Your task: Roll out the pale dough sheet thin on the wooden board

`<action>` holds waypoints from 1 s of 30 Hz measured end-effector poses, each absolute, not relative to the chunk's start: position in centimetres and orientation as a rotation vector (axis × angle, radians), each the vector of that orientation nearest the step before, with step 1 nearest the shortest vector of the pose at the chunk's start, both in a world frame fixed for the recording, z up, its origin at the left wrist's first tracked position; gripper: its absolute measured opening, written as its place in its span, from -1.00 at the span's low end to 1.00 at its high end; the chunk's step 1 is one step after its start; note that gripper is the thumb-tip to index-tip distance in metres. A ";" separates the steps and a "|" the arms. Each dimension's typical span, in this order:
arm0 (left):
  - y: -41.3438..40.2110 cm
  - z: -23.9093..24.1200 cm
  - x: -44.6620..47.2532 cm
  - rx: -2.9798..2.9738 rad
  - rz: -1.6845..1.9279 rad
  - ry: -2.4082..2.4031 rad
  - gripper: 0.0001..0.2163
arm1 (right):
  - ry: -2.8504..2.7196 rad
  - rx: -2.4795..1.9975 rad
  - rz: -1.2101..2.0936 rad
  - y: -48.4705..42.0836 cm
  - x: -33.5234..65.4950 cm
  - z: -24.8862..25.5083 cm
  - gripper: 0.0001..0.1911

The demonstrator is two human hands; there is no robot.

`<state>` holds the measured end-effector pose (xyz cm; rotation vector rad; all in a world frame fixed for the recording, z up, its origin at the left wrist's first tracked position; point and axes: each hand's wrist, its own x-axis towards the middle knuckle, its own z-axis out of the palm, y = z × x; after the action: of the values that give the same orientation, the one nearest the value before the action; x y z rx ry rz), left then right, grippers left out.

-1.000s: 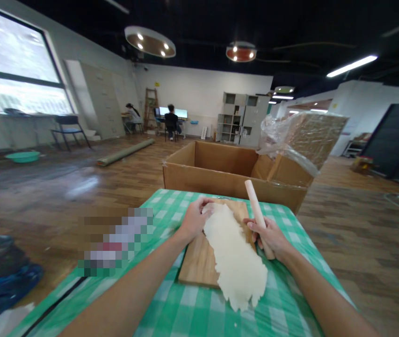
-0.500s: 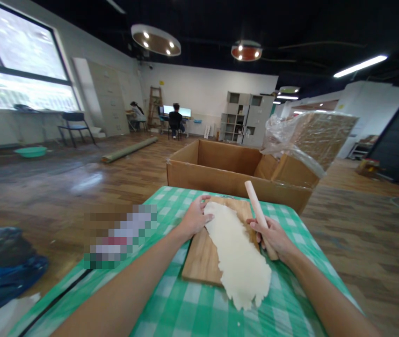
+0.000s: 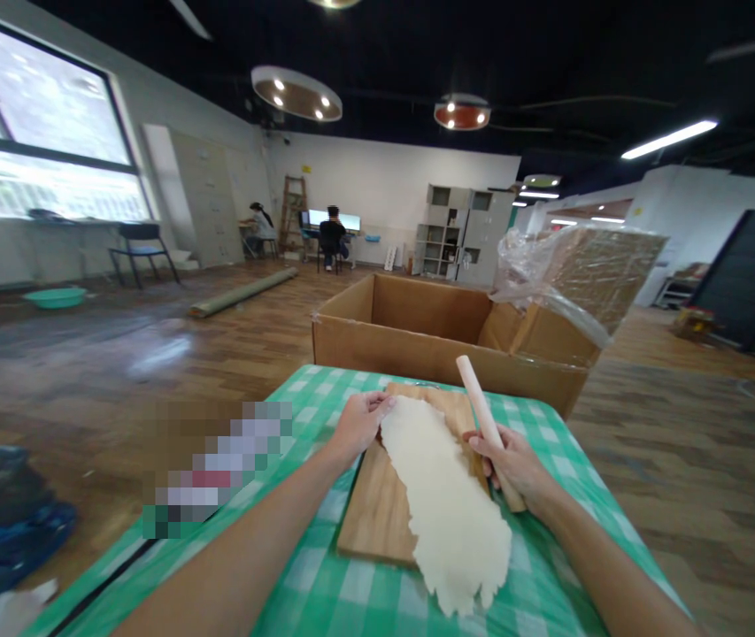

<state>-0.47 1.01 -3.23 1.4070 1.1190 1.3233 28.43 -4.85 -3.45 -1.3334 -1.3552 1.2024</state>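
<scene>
A thin sheet of rolled dough lies lengthwise over the wooden cutting board. Its ragged near end hangs past the board onto the tablecloth. At the far left corner of the sheet, my left hand pinches the dough edge between thumb and fingers. My right hand is wrapped around the lower part of a pale wooden rolling pin. The pin slants upward along the right side of the board, beside the dough.
A green-and-white checked cloth covers the table. Beyond its far edge stands a large open cardboard box, with a plastic-wrapped carton at its right. A blurred-out item lies at the table's left. Two people sit far back.
My left thumb has slid back from the dough's surface to its far left edge, where the fingers now close on it. The right hand keeps its hold on the pin. My view has tilted slightly upward.
</scene>
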 end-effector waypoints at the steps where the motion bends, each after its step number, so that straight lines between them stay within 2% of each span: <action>1: 1.0 -3.2 -0.4 1.412 1.332 1.117 -0.59 | -1.353 -1.333 1.203 -4.8 28.4 -3.5 -0.58; 14: 0.0 -2.3 0.0 1.407 1.382 1.062 -0.66 | -1.375 -1.329 1.166 -5.2 28.2 -3.3 -0.57; 19: -0.5 -2.1 -0.1 1.397 1.238 0.993 -0.64 | -1.368 -1.335 1.150 -5.1 28.1 -3.4 -0.57; 22: -0.8 -2.1 0.2 1.472 1.209 0.959 -0.70 | -1.376 -1.335 1.143 -5.1 28.0 -3.5 -0.56; 25: -0.8 -2.1 0.6 1.527 1.248 0.959 -0.75 | -1.380 -1.320 1.157 -5.2 27.9 -3.3 -0.51; 30: -0.8 -1.5 1.0 1.451 1.321 0.873 -0.72 | -1.370 -1.294 1.199 -5.3 27.5 -2.6 -0.34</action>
<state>0.97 -0.81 -1.52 1.4513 0.8729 1.3208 27.53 -5.31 -2.65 -1.2945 -1.3705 1.1990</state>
